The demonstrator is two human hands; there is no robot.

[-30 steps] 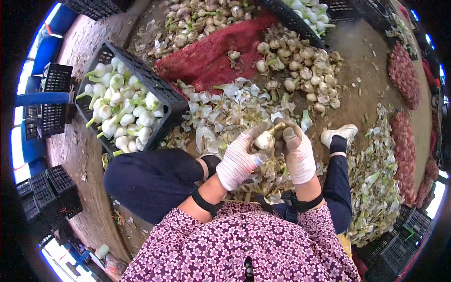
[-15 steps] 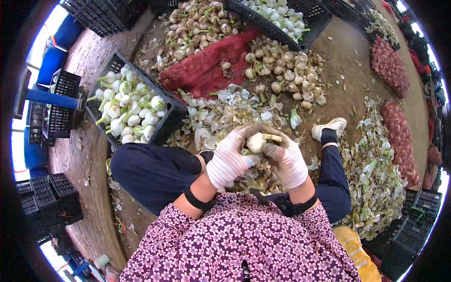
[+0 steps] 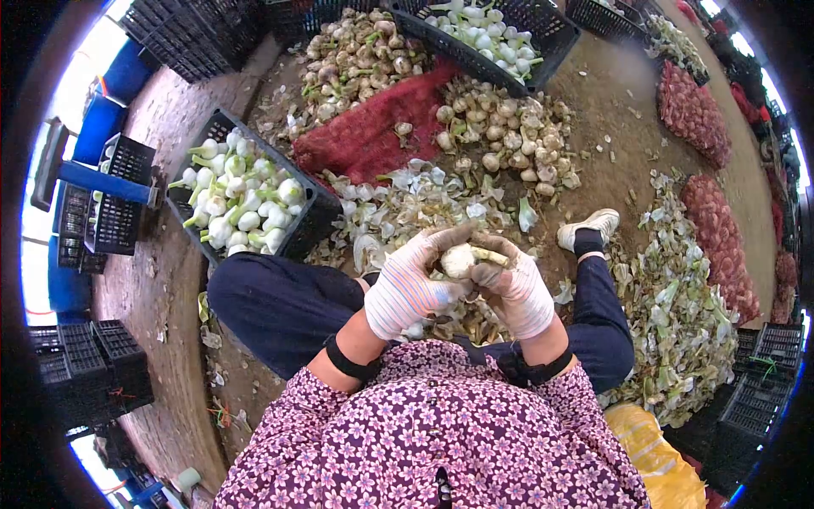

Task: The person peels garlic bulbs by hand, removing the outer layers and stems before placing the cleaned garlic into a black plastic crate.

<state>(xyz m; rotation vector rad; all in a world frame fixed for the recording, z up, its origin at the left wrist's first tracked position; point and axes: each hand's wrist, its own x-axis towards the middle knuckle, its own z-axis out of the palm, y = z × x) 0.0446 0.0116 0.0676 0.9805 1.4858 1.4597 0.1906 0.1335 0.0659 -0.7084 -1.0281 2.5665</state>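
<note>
Between my two gloved hands is one garlic bulb [image 3: 459,261], its short stem pointing right. My left hand [image 3: 414,287], in a striped glove with dirty fingertips, curls around the bulb's left side. My right hand [image 3: 519,288] pinches it near the stem with thumb and fingers. Below and beyond the hands lies a heap of papery garlic skins [image 3: 415,208]. To the left, a black crate [image 3: 315,222] holds peeled white garlic bulbs [image 3: 242,191]. Ahead, unpeeled garlic bulbs [image 3: 509,131] lie loose beside a red mesh sack [image 3: 373,127].
Another black crate [image 3: 543,64] with white bulbs stands at the far side. Full red mesh bags [image 3: 721,242] lie to the right, near a wide spread of skins [image 3: 674,331]. Stacked black crates [image 3: 93,365] stand at left. A yellow sack [image 3: 657,454] lies beside me.
The garlic bulb stays between both hands. My left hand has shifted slightly left, its fingers moving over the bulb. The whole view has shifted a little.
</note>
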